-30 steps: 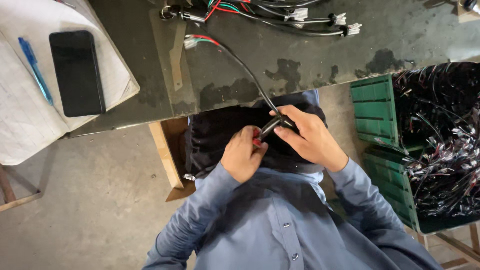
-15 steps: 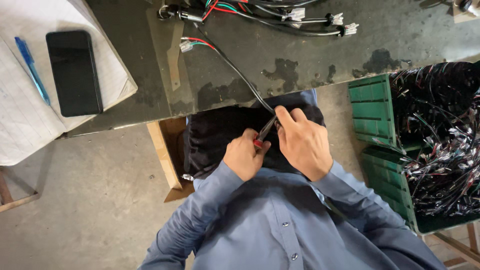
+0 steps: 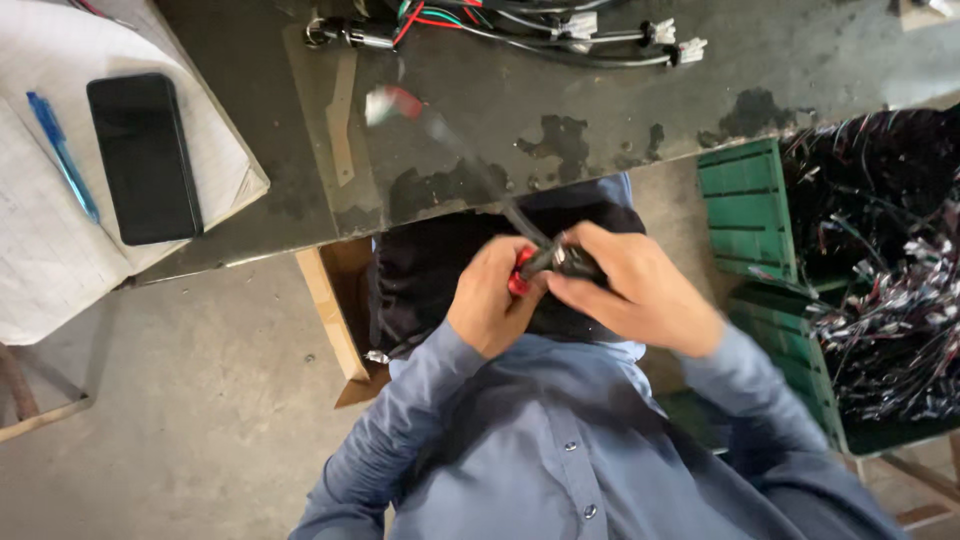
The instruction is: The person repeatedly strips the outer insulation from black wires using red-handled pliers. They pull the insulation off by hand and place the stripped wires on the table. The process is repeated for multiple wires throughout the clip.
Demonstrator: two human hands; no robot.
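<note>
- Left hand (image 3: 495, 305): fingers curled tight around a red-handled tool (image 3: 521, 272), probably small pliers or cutters; only the red grip shows, its working end is hidden between the hands.
- Right hand (image 3: 640, 290): fingers closed over the near end of a black cable (image 3: 500, 205), pinching it just beside the tool; both hands touch at that spot.
- Location of cable: it runs from the hands, held low in front of the person's chest, up and left over the edge of the dark workbench (image 3: 620, 110). Its far end carries a pale connector (image 3: 385, 102) with red and green leads, blurred by motion.
- Handling judgement: the cable looks light, limp and thin, so it would whip about if held far from the work point. Best taken close to the end being worked; the connector looks like brittle plastic and should not bear a pull.
- Surroundings: more wire harnesses (image 3: 560, 25) lie at the bench's far side. 1 black phone (image 3: 143, 157) and 1 blue pen (image 3: 62, 155) rest on white paper (image 3: 40, 250), well apart. A green crate (image 3: 755, 205) of tangled wires stands near the right arm.
</note>
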